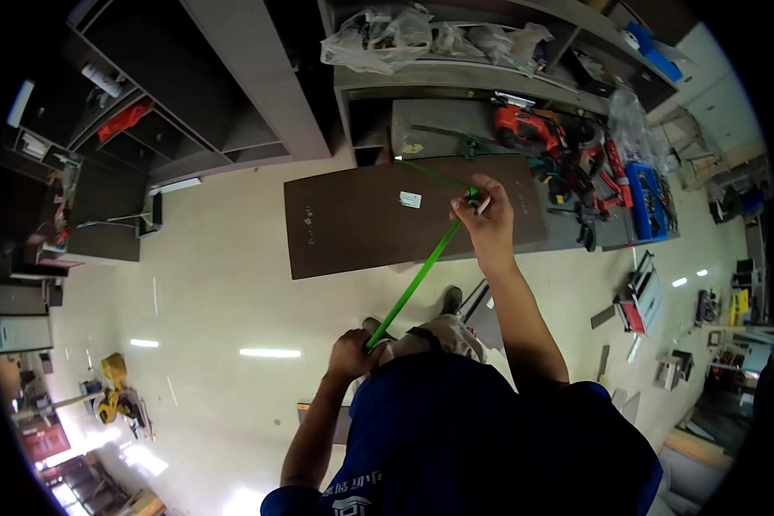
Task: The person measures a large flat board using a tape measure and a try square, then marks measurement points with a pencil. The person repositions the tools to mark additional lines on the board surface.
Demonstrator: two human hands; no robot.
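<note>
A bright green strap-like strip (423, 273) runs taut on a slant between my two hands. My left hand (350, 354) is closed round its lower end, close to my waist. Higher up, my right hand (488, 217) pinches the other end over a dark brown panel (353, 211), with a small green piece at the fingertips. From there a thinner, blurred green length trails left across the panel to a small pale tip. A white label (410, 199) lies on the panel, left of my right hand.
Red power tools (529, 129) and a blue bin (648, 202) crowd the bench on the right. Plastic bags (378, 39) fill the shelf behind. Dark open cabinets (172, 77) stand at the far left. A yellow tool (109, 404) is on the pale floor (215, 284), lower left.
</note>
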